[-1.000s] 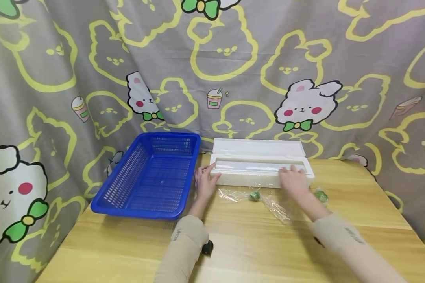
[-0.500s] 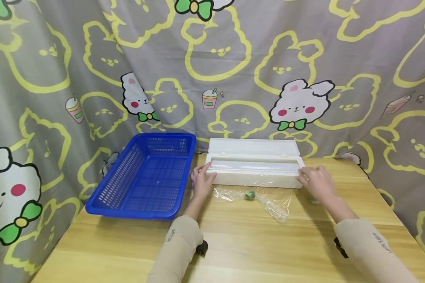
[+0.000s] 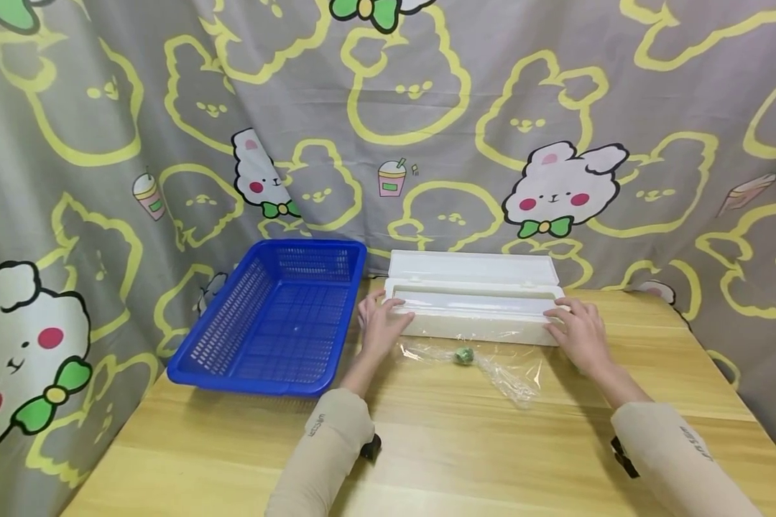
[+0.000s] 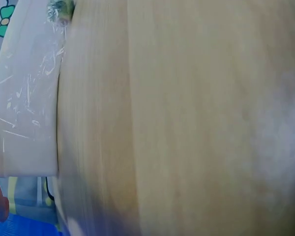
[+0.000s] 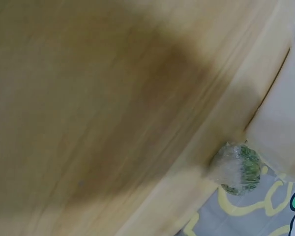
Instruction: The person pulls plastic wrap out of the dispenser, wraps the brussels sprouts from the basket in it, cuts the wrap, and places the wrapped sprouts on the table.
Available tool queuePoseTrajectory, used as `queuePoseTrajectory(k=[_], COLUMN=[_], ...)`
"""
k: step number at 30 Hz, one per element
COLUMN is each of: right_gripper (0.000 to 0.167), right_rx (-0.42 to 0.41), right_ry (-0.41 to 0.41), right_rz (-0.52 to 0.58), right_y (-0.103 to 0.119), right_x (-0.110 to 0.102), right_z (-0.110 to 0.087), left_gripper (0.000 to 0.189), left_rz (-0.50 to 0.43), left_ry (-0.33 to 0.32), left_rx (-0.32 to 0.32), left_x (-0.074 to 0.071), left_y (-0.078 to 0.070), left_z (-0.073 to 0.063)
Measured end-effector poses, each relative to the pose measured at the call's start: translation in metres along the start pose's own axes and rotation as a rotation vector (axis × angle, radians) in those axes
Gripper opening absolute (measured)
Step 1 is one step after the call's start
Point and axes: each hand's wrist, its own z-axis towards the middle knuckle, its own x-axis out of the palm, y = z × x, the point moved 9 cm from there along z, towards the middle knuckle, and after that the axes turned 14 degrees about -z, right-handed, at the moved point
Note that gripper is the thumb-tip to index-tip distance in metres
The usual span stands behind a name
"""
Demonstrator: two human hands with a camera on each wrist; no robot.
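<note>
A long white cling film dispenser (image 3: 455,327) stands at the back of the table, its hinged lid (image 3: 472,268) tipped back. My left hand (image 3: 380,332) holds the left front corner, thumb at the front and fingers over the top edge. At the opposite corner, my right hand (image 3: 583,337) has a similar hold. Clear film (image 3: 506,380) lies along the front, with a small film-wrapped green vegetable piece (image 3: 463,356) between twisted ends. Another wrapped green piece (image 5: 243,169) shows in the right wrist view; my right hand hides it from the head view.
To the left, a blue plastic basket (image 3: 284,337) stands close beside my left hand. A patterned curtain (image 3: 440,129) hangs right behind the dispenser. The wooden table (image 3: 478,459) runs under both forearms.
My right hand has moved from over the roll inside the dispenser out to its right front corner, covering the second green piece. My left hand stays at the left end.
</note>
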Motion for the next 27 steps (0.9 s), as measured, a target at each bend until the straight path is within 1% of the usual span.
queuePoseTrajectory(k=[3,7,9,11,13,16,18,21,24,27], right_gripper=[0.012,0.009,0.010,0.011,0.012,0.013,0.015,0.017,0.020,0.018], right_rx=[-0.015,-0.048,-0.063,-0.081,-0.102,-0.148,-0.179,-0.223,-0.255,-0.269], right_ry=[-0.062,-0.133,-0.157,-0.174,-0.185,-0.187,-0.178,-0.146,-0.091,-0.014], right_rz=[0.014,0.025,0.027,0.031,0.039,0.044,0.053,0.075,0.092,0.088], right_y=[0.003,0.006,0.008,0.009,0.012,0.017,0.020,0.024,0.028,0.031], right_x=[-0.004,-0.009,-0.012,-0.014,-0.016,-0.018,-0.019,-0.019,-0.018,-0.015], right_z=[0.000,-0.001,-0.002,-0.003,-0.005,-0.009,-0.013,-0.019,-0.025,-0.030], left_gripper=[0.022,0.010,0.008,0.008,0.007,0.006,0.006,0.006,0.006,0.006], left_rz=[0.013,0.003,-0.007,-0.029,-0.055,-0.085,-0.100,-0.113,-0.127,-0.121], left_ry=[-0.020,-0.069,-0.080,-0.071,-0.046,0.013,0.059,0.141,0.214,0.257], left_rx=[0.033,0.109,0.147,0.187,0.221,0.249,0.240,0.197,0.139,0.096], left_x=[-0.002,-0.007,-0.008,-0.009,-0.009,-0.010,-0.009,-0.006,-0.002,-0.001], left_y=[-0.002,-0.007,-0.011,-0.015,-0.020,-0.024,-0.024,-0.022,-0.017,-0.012], left_z=[-0.001,-0.002,-0.004,-0.005,-0.008,-0.013,-0.016,-0.021,-0.026,-0.030])
